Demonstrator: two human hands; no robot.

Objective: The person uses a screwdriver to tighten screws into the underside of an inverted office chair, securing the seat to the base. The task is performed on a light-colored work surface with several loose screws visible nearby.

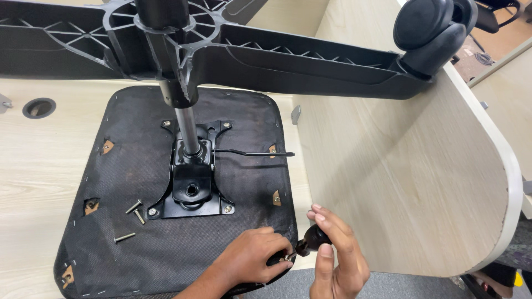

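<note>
While the left hand pinches a bolt at the upturned chair seat edge, the right hand grips a black knob.

Room above the seat is cut down by the black chair base and its pole. The right side is blocked by the wooden wall. Three loose bolts are left near the metal plate. Open desk is found on the left.
</note>
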